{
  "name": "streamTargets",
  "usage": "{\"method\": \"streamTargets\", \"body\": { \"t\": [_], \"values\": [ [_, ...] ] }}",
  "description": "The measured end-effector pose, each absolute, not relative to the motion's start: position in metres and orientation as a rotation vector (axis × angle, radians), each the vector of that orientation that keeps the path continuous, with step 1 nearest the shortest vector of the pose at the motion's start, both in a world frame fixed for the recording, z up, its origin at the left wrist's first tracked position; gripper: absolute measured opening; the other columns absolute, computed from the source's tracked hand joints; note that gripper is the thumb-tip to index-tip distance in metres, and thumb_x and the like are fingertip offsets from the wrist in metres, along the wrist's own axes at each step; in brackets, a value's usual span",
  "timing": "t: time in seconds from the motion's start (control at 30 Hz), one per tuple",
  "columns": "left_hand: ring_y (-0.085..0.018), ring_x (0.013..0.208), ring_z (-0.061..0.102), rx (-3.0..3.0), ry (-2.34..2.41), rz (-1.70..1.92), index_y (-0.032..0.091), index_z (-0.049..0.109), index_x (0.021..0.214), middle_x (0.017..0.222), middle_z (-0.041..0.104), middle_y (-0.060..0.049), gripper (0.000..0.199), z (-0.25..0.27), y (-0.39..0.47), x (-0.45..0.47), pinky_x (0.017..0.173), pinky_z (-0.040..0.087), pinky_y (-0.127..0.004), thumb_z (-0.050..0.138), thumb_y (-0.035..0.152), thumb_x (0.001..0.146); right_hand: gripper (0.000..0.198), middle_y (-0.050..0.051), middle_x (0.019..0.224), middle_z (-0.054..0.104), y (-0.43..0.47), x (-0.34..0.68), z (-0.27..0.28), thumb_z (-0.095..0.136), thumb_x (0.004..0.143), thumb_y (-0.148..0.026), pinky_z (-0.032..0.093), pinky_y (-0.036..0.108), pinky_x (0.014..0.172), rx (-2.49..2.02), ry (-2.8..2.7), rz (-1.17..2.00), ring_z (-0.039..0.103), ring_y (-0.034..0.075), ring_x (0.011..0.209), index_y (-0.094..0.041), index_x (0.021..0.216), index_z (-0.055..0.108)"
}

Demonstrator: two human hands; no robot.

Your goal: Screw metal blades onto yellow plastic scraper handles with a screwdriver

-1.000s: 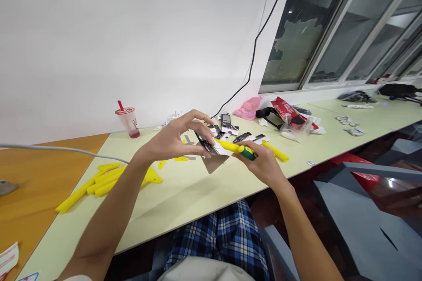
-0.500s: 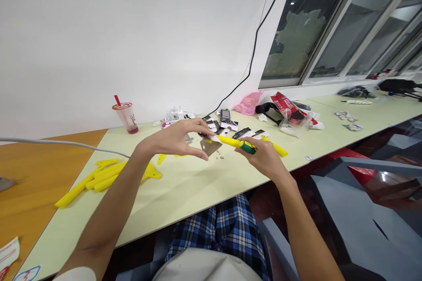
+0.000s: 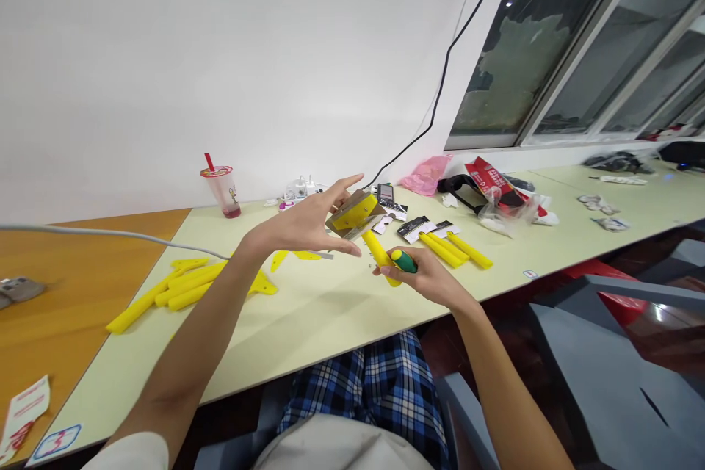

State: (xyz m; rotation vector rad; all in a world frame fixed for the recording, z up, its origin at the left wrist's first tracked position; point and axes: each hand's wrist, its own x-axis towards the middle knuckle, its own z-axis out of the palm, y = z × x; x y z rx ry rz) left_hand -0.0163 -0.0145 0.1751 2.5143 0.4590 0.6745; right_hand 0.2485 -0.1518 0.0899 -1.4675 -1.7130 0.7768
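My right hand (image 3: 421, 275) is closed around the yellow handle of a scraper (image 3: 381, 253) and also grips a screwdriver (image 3: 405, 260) with a green and yellow handle. The scraper is held up above the table, its wide metal blade tilted toward the left. A yellow plate (image 3: 355, 213) with screws lies across that blade. Close beside the blade is my left hand (image 3: 308, 224), thumb and index finger spread apart. Its other fingers are partly behind the blade, so whether they touch it cannot be told.
Yellow handles (image 3: 190, 285) lie in a pile at the left, and more yellow handles (image 3: 454, 248) at the right. Black-and-white cards (image 3: 416, 229) lie behind my hands. A cup with a red straw (image 3: 223, 192) stands near the wall. A pink bag (image 3: 425, 175) sits farther right.
The scraper has turned so that its yellow plate now faces me. The right hand has moved slightly lower, and the left index finger has lifted away from the blade. The view has shifted a little.
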Motion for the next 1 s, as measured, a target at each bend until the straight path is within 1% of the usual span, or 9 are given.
{"method": "streamTargets", "body": {
  "t": [0.13, 0.3, 0.4, 0.5, 0.63, 0.7, 0.77, 0.9, 1.0],
  "values": [
    [-0.028, 0.116, 0.072, 2.543, 0.435, 0.736, 0.03, 0.046, 0.169, 0.131, 0.076, -0.012, 0.085, 0.175, -0.013, -0.015, 0.102, 0.057, -0.044, 0.08, 0.046, 0.093, 0.049, 0.001, 0.081, 0.067, -0.152, 0.252, 0.088, 0.077, 0.092, -0.07, 0.047, 0.033, 0.068, -1.476, -1.735, 0.809, 0.059, 0.02, 0.076, -0.021, 0.091, 0.076],
    [-0.025, 0.108, 0.075, 2.468, 0.341, 0.85, 0.027, 0.078, 0.135, 0.124, 0.081, -0.008, 0.041, 0.183, -0.02, -0.015, 0.101, 0.058, -0.039, 0.08, 0.034, 0.095, 0.054, -0.004, 0.074, 0.053, -0.158, 0.255, 0.092, 0.086, 0.082, -0.071, 0.041, 0.03, 0.06, -1.511, -1.751, 0.764, 0.051, 0.016, 0.068, -0.021, 0.092, 0.07],
    [-0.025, 0.108, 0.075, 2.404, 0.245, 0.856, 0.024, 0.083, 0.114, 0.116, 0.083, -0.008, 0.02, 0.186, -0.024, -0.015, 0.101, 0.058, -0.04, 0.08, 0.029, 0.095, 0.047, -0.002, 0.077, 0.057, -0.164, 0.254, 0.099, 0.078, 0.092, -0.068, 0.042, 0.03, 0.063, -1.427, -1.839, 0.866, 0.051, 0.016, 0.07, -0.022, 0.094, 0.07],
    [-0.026, 0.112, 0.075, 2.366, 0.125, 0.858, 0.023, 0.083, 0.104, 0.117, 0.081, -0.011, 0.011, 0.187, -0.024, -0.015, 0.102, 0.059, -0.042, 0.078, 0.024, 0.095, 0.043, 0.0, 0.083, 0.061, -0.168, 0.253, 0.103, 0.075, 0.096, -0.066, 0.044, 0.03, 0.065, -1.391, -1.855, 0.872, 0.054, 0.017, 0.074, -0.023, 0.096, 0.071],
    [-0.032, 0.146, 0.058, 2.444, 0.088, 0.888, 0.026, 0.085, 0.093, 0.152, 0.066, -0.012, 0.01, 0.188, -0.018, -0.017, 0.118, 0.053, -0.05, 0.079, 0.018, 0.09, 0.047, 0.0, 0.088, 0.065, -0.168, 0.253, 0.1, 0.086, 0.085, -0.066, 0.044, 0.031, 0.067, -1.499, -1.772, 0.532, 0.055, 0.019, 0.076, -0.025, 0.099, 0.071],
    [-0.034, 0.155, 0.05, 2.47, 0.12, 0.866, 0.028, 0.086, 0.095, 0.164, 0.056, -0.009, 0.016, 0.189, -0.016, -0.02, 0.121, 0.051, -0.052, 0.076, 0.017, 0.089, 0.046, 0.001, 0.094, 0.069, -0.167, 0.255, 0.098, 0.087, 0.084, -0.065, 0.046, 0.032, 0.072, -1.545, -1.752, 0.337, 0.059, 0.021, 0.08, -0.025, 0.102, 0.071],
    [-0.032, 0.148, 0.058, 2.468, 0.13, 0.798, 0.028, 0.087, 0.102, 0.158, 0.062, -0.009, 0.025, 0.191, -0.015, -0.023, 0.118, 0.053, -0.05, 0.068, 0.014, 0.093, 0.044, 0.003, 0.102, 0.073, -0.167, 0.257, 0.096, 0.086, 0.086, -0.063, 0.049, 0.034, 0.077, -1.561, -1.736, 0.209, 0.063, 0.023, 0.086, -0.026, 0.104, 0.07],
    [-0.026, 0.118, 0.074, 2.471, 0.135, 0.63, 0.029, 0.083, 0.124, 0.13, 0.079, -0.009, 0.04, 0.194, -0.018, -0.028, 0.102, 0.06, -0.04, 0.059, 0.011, 0.098, 0.042, 0.005, 0.11, 0.074, -0.165, 0.26, 0.096, 0.086, 0.088, -0.058, 0.051, 0.036, 0.082, -1.53, -1.701, 0.118, 0.066, 0.025, 0.091, -0.026, 0.108, 0.067],
    [-0.029, 0.127, 0.072, 2.412, 0.125, 0.614, 0.033, 0.067, 0.153, 0.144, 0.074, -0.011, 0.06, 0.193, -0.022, -0.03, 0.104, 0.06, -0.041, 0.067, 0.016, 0.096, 0.042, 0.005, 0.106, 0.074, -0.164, 0.262, 0.095, 0.086, 0.089, -0.058, 0.052, 0.037, 0.082, -1.51, -1.684, 0.091, 0.066, 0.026, 0.09, -0.025, 0.107, 0.067]
  ]
}}
